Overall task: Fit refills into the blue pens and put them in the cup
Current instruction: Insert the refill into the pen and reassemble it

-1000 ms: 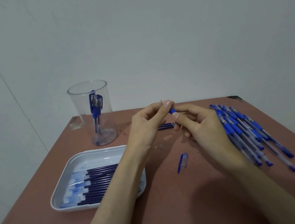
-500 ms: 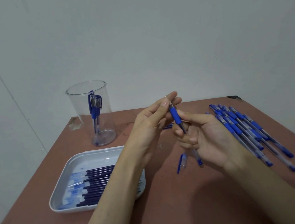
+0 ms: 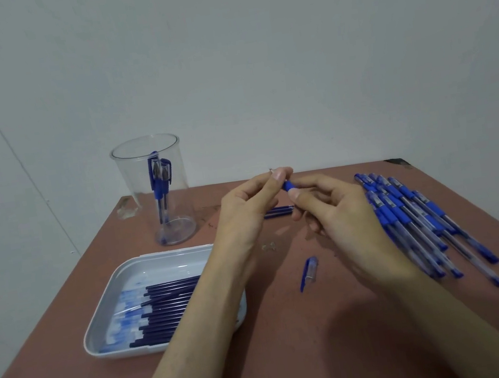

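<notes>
Worktop [image 3: 295,342], refill tray [image 3: 143,263], cup [image 3: 132,186] with two pens, unfilled pile [image 3: 419,222]: unmoved. Left hand [image 3: 244,208] fingers pinch the tip; right hand [image 3: 341,214] fingers grip the blue pen [image 3: 289,186], which was upright and now has its barrel hidden. Likely tightening the tip. Cap [image 3: 309,271] lies waiting.

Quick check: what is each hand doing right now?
Left hand: pinching the tip end of a pen.
Right hand: pinching the same pen at its blue grip.
</notes>
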`<state>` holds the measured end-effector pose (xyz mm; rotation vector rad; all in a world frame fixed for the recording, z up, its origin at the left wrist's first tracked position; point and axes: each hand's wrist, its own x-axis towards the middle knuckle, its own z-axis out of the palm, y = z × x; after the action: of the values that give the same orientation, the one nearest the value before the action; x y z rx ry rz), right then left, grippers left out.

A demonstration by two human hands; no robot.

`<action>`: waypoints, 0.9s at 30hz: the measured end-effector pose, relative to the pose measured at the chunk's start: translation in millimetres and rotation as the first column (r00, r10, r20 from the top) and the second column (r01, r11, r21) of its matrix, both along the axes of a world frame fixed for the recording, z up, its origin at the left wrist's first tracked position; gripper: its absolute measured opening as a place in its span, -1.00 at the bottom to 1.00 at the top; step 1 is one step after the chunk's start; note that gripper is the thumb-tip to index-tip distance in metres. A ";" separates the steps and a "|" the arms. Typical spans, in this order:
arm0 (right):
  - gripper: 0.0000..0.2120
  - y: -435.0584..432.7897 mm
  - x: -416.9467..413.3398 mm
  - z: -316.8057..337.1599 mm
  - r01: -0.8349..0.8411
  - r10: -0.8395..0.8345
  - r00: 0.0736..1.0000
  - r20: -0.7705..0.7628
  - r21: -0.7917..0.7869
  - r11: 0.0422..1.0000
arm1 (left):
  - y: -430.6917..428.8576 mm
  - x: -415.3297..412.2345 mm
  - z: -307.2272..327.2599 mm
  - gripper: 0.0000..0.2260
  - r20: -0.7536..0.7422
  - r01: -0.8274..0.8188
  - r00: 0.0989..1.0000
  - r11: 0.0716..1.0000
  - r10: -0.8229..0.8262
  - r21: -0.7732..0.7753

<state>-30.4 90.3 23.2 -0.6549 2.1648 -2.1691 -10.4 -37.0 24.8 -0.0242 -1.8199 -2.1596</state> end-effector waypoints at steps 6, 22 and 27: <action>-0.77 4.0 -3.2 3.3 -0.208 0.260 0.921 0.289 -0.197 0.958 | -0.6 0.6 3.3 -0.87 -0.018 0.070 0.997 0.997 -0.070 0.030; -0.78 22.3 -20.8 8.0 0.072 0.012 0.952 0.306 -0.263 0.962 | 2.8 0.6 6.5 -0.62 0.173 0.198 0.963 0.978 -0.206 0.064; -0.83 20.3 -24.4 5.0 0.126 -0.055 0.943 0.329 -0.201 0.971 | 16.4 8.3 -10.1 -0.87 0.170 0.117 0.985 0.656 0.018 -0.745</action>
<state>-54.8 110.6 28.2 -0.1836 1.8427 -2.3848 -2.1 -20.6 14.7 -0.0876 -2.7169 -1.2844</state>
